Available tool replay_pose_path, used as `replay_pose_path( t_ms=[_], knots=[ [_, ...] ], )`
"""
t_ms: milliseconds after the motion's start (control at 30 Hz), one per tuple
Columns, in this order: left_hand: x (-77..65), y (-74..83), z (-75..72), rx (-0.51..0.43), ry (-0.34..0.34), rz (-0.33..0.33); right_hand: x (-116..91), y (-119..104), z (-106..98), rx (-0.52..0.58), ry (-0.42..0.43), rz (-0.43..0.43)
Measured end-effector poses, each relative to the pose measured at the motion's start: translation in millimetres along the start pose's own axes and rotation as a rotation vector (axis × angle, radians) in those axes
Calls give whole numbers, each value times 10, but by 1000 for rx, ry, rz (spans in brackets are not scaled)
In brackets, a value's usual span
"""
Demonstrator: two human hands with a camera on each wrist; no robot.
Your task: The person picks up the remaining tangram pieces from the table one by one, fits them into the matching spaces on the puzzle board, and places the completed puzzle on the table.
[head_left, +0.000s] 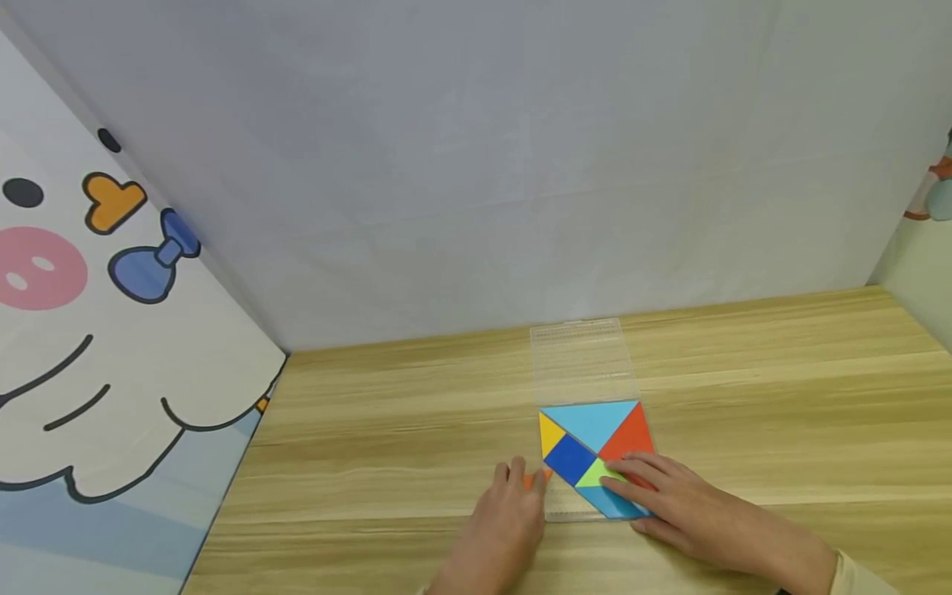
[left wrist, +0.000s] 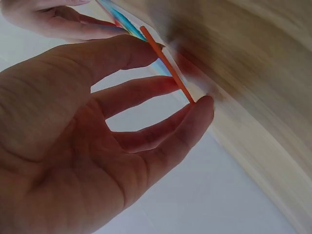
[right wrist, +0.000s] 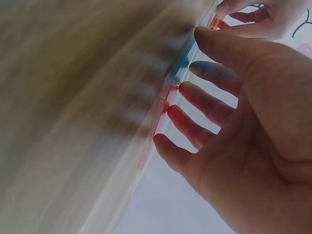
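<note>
My left hand (head_left: pixel 506 512) pinches a thin orange tangram piece (left wrist: pixel 168 66) between thumb and fingers, edge-on in the left wrist view, at the left side of a clear plastic case (head_left: pixel 568 513). Coloured tangram pieces lie flat in the case: a light blue triangle (head_left: pixel 595 419), a red triangle (head_left: pixel 628 434), a yellow triangle (head_left: pixel 550 434), a dark blue square (head_left: pixel 571 459), a lime green triangle (head_left: pixel 595 473) and a blue piece (head_left: pixel 606 502). Spread fingers of my right hand (head_left: pixel 692 512) rest over the red, green and blue pieces, partly hiding them; its thumb is by the case's near edge.
The case's transparent lid (head_left: pixel 583 364) lies folded back toward the wall. Around it is a wood-grain table (head_left: pixel 387 430). A pale cloth wall (head_left: pixel 476 165) rises behind the table, and a cartoon-printed panel (head_left: pixel 149 372) stands along the left side.
</note>
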State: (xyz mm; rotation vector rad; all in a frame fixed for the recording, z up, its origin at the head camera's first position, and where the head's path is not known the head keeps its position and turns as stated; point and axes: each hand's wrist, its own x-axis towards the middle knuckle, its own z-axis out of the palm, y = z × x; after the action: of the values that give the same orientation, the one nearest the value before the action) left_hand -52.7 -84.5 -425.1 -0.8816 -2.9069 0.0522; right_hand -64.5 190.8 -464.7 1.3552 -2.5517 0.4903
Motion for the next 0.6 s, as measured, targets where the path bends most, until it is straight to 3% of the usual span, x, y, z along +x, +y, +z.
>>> replay_pose_path(
  t_ms=[167,600],
  knots=[
    [-17,37,12,28,3,-2,-1,-1,4,-6,9,-9],
    [-13,86,-39,20,-88,5,-7,14,19,-19,34,-27]
  ],
)
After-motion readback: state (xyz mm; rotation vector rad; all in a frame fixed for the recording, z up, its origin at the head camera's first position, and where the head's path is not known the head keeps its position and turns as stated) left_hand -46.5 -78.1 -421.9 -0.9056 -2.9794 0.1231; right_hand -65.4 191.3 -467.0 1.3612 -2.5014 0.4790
